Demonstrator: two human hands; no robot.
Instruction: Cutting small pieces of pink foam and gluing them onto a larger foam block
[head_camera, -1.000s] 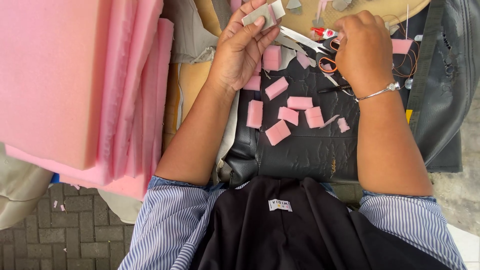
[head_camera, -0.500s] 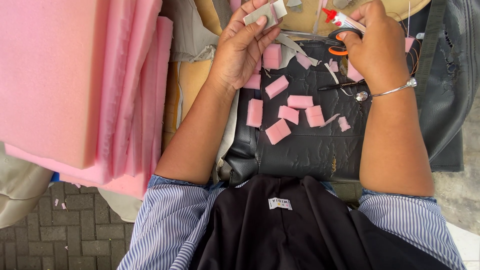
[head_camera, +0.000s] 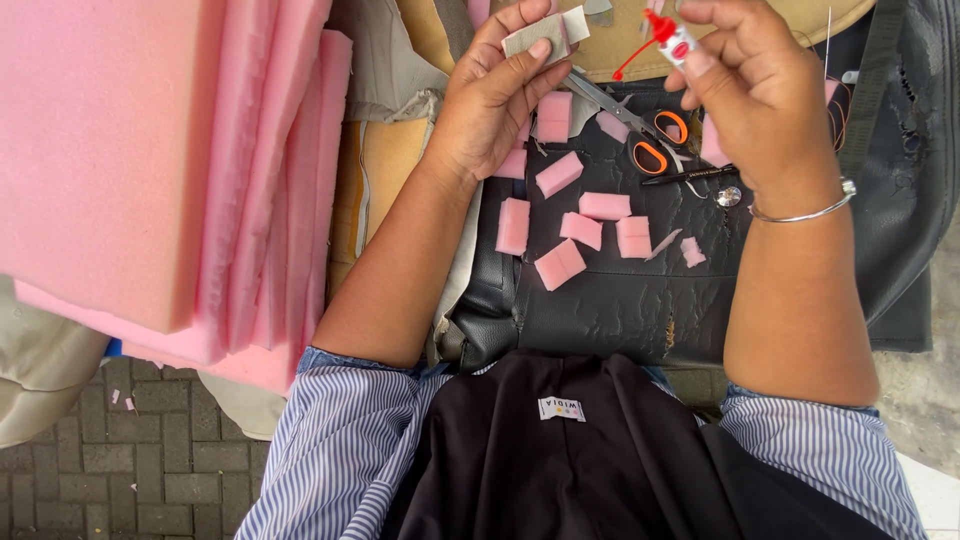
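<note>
Grey fabric piece (head_camera: 540, 35), small and flat with a paler corner, sits pinched between the thumb and fingers of the left hand (head_camera: 490, 95), raised above the far edge of the black leather sheet (head_camera: 620, 290) that covers the lap. Opposite it, the right hand (head_camera: 750, 90) is closed around a small glue tube (head_camera: 672, 35) with a red nozzle and a thin red cap strap hanging from it; the nozzle points toward the fabric piece, near it but not touching. A silver bangle (head_camera: 805, 212) circles the right wrist. On the leather sheet, below the hands, lie scattered pink foam blocks (head_camera: 560, 265), several grouped near the middle of the sheet and a few more close under the left palm. Scissors (head_camera: 640, 130) with orange handles rest near the far edge of the sheet, blades pointing toward the left hand, and a dark pen-like tool (head_camera: 690, 176) lies just beside the handles, with a small round metal button (head_camera: 728, 195) next to it. Off the left edge of the sheet stands a thick stack of pink foam slabs (head_camera: 150, 170), leaning over tan fabric (head_camera: 375, 180). Both forearms are bare, with striped blue sleeves (head_camera: 330, 450) rolled above the elbows, and a black garment (head_camera: 570, 460) lies at the near edge. Grey paving bricks (head_camera: 110, 480) show at the lower left.
</note>
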